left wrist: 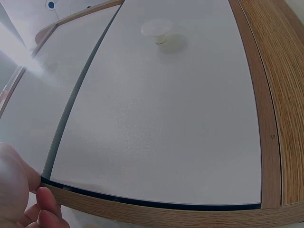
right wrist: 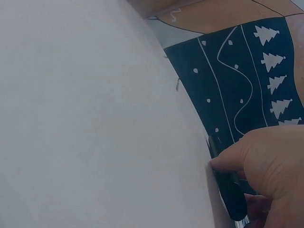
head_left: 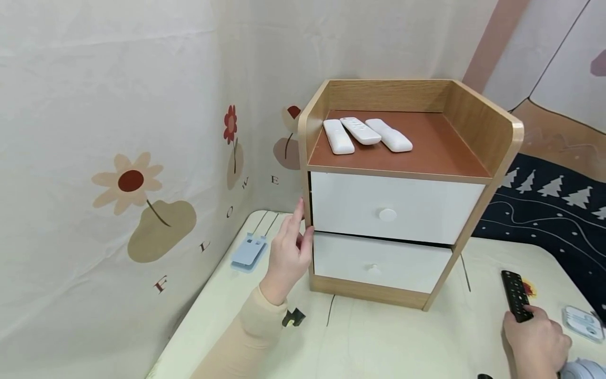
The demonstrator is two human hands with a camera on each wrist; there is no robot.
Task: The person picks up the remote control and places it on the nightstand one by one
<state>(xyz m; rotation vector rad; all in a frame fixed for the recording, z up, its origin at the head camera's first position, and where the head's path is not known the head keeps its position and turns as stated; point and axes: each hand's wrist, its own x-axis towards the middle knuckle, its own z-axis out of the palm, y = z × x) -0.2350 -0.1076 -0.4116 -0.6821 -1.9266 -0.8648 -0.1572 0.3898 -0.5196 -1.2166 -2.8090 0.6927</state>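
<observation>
A small wooden cabinet (head_left: 369, 299) with two white drawers stands on the table. My left hand (head_left: 288, 255) rests against its left side panel, index finger extended upward and thumb at the front edge. In the left wrist view the left hand (left wrist: 21, 190) sits at that edge, close to the gap between the upper drawer (head_left: 350, 202) and lower drawer (head_left: 347, 255). At the far right, my right hand (head_left: 539, 339) grips the near end of a black remote control (head_left: 515, 292), low over the table. Three white remote controls (head_left: 338, 138) lie on the cabinet's brown top.
A light blue flat object (head_left: 249, 251) lies left of the cabinet. Earphones in a clear case (head_left: 583, 322) lie at the right, with a pale blue item (head_left: 583, 369) nearer. A small dark object (head_left: 484, 376) shows at the bottom edge. Patterned curtain (head_left: 142, 79) surrounds the table.
</observation>
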